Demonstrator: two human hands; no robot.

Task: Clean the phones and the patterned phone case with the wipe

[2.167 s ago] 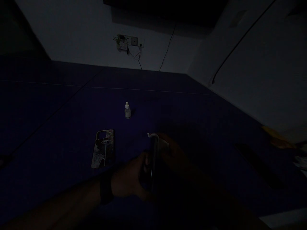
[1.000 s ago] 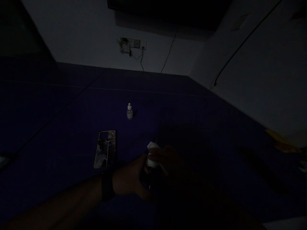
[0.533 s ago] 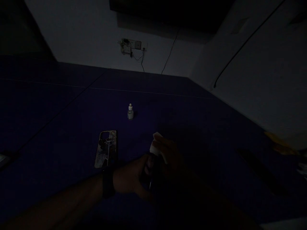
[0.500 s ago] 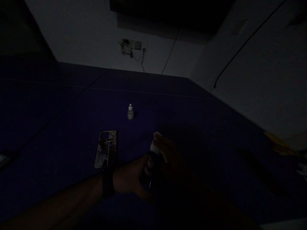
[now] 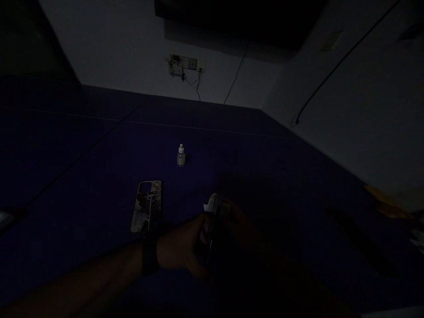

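The light is very dim. My left hand point(image 5: 179, 245), with a black band at the wrist, grips the side of a dark, flat, phone-like slab point(image 5: 210, 252); a thin bright line runs along its edge. Against the slab's far end, my right hand point(image 5: 240, 223) has its fingers closed on a white tissue point(image 5: 212, 204), part of which stands up beyond the edge. Much of my right hand is lost in shadow. Left of my hands a patterned phone case point(image 5: 147, 205) with a camera cutout lies flat. Farther off, a small dropper bottle point(image 5: 180, 157) with a white top stands upright.
A blue surface point(image 5: 212, 145) reaches to the white wall, where sockets point(image 5: 187, 64) hold plugs and cords. A long dark object point(image 5: 361, 243) lies at right, near something yellow point(image 5: 387, 203). A dark screen-like panel point(image 5: 238, 20) hangs above.
My right hand has moved a little down and toward me with the tissue, which is now folded differently over the slab's far end. My left hand keeps its grip.
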